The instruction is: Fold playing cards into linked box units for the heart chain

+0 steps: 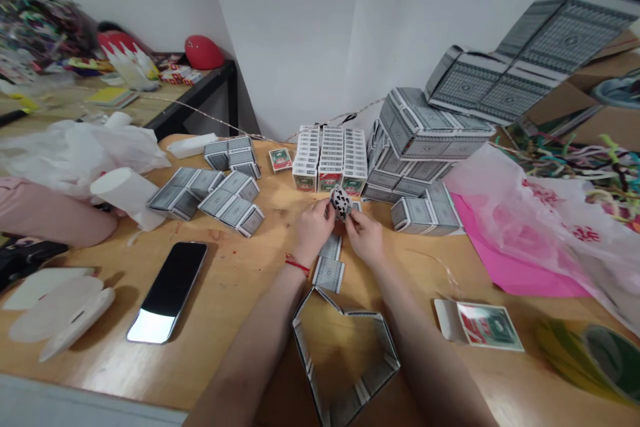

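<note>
My left hand (313,230) and my right hand (367,237) meet over the wooden table (235,293), and both pinch a small bundle of playing cards (341,201) with black pips showing. A red string circles my left wrist. Two face-down cards (329,267) lie just below my hands. An open grey patterned box frame (345,353) lies flat between my forearms. Behind my hands stands a block of stacked card packs (330,157).
Grey patterned cartons (420,140) pile at the back right, flattened ones (210,197) at the left. A black phone (169,290) lies at the left. An empty card pack (480,325) is at the right, a pink plastic bag (540,227) beyond. Another person's sleeve (50,213) rests at far left.
</note>
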Demonstrator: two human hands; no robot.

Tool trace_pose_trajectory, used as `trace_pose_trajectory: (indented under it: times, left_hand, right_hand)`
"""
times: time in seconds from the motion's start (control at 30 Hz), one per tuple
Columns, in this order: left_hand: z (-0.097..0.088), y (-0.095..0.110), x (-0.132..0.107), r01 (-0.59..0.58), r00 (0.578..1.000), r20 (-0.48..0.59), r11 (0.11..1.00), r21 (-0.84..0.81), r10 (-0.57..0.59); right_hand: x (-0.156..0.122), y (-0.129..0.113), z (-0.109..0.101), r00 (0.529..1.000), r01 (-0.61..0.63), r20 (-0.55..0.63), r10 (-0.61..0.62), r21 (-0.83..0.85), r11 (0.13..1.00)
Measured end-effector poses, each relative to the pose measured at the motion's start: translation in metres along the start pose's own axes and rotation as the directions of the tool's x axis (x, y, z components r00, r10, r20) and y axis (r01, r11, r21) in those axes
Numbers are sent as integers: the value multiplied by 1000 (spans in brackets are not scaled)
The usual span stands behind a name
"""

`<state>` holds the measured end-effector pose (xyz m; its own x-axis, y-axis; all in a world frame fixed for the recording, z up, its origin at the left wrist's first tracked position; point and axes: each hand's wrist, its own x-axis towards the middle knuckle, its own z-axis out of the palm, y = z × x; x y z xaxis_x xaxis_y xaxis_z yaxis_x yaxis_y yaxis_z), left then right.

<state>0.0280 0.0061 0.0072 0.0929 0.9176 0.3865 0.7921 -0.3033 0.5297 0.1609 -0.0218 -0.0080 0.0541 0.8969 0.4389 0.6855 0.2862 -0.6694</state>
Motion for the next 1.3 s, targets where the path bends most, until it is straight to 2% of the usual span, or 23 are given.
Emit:
trace_pose_trajectory:
  times: [0.13, 0.27, 0.47, 0.57, 0.67, 0.8, 1.03, 1.13, 1.3]
  left_hand:
    - [-1, 2, 1, -72, 997, -40, 993, -89, 69]
    - [0, 2, 1, -60, 998, -19, 984, -167, 57]
    - [5, -2, 2, 30, 1000, -2, 971, -237, -32]
    - [7, -3, 4, -11, 998, -55, 954, -298, -6]
    - [10, -3, 5, -62, 995, -91, 932, -356, 32]
    - [12, -4, 4, -33, 998, -68, 942, -335, 11]
    - [11, -5, 4, 14, 998, -52, 950, -311, -31]
    - [10, -3, 4, 13, 999, -39, 947, -321, -27]
    - [11, -1, 5, -2, 1000, 6, 928, -372, 4]
  right_hand:
    - [2, 2, -1, 990, -105, -85, 111, 77, 992]
    - [3, 5, -2, 984, -114, -125, 128, 111, 987]
    - [2, 3, -1, 985, -123, -109, 132, 87, 989]
    - [1, 2, 0, 988, -137, -64, 141, 66, 988]
    - [1, 3, 0, 984, -155, -68, 162, 100, 983]
    - [1, 4, 3, 980, -167, -79, 184, 185, 968]
    - [0, 4, 12, 970, -229, 20, 244, 427, 875]
    - [2, 7, 9, 969, -231, 12, 249, 410, 882]
    - [6, 16, 4, 962, -217, -69, 263, 392, 894]
